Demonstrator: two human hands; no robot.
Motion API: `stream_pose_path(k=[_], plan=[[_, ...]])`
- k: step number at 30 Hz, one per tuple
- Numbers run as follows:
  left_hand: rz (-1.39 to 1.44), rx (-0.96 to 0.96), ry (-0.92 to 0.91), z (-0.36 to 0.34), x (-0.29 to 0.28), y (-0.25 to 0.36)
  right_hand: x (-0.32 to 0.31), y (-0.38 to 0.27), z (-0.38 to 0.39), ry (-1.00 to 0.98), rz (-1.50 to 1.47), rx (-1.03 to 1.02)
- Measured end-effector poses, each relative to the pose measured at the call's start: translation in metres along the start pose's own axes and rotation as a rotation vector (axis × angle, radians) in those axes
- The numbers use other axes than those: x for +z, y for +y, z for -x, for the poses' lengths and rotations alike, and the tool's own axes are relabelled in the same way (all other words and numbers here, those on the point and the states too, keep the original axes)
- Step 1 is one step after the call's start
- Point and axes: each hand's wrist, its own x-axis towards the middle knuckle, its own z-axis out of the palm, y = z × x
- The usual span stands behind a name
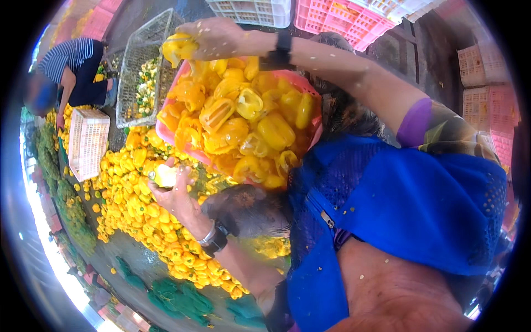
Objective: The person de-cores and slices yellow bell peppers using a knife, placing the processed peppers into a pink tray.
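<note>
My right hand [213, 40] is closed round a yellow bell pepper [180, 48] at the upper rim of a pink basket [164, 131]. The basket is heaped with hollowed, wet yellow bell peppers [276, 131], some with their open ends showing. Below the basket in the picture, my left hand [180, 193] holds a whitish piece with a green end, apparently a pepper core [165, 176]; glare washes out its detail. Dark bands circle both wrists. Beneath my left hand spreads a large pile of whole yellow bell peppers [138, 193] on the floor.
A grey crate [123, 88] of pale and green scraps stands beyond the basket. A co-worker [72, 69] bends at the upper left near a pale pink crate [88, 141]. White [254, 12] and pink crates [337, 25] line the top. Green netting [177, 299] lies below.
</note>
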Motion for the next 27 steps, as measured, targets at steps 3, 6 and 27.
stream_pose_path(k=[3, 6, 27], plan=[[0.260, -0.062, -0.111, -0.017, 0.020, -0.027, 0.004, 0.018, -0.011, -0.098, 0.214, -0.009], [0.430, -0.148, -0.150, -0.022, 0.024, -0.050, 0.077, 0.059, -0.005, -0.204, 0.242, -0.162], [0.012, 0.264, -0.134, -0.016, 0.049, -0.062, 0.019, -0.067, 0.046, -1.038, -1.014, 0.214]])
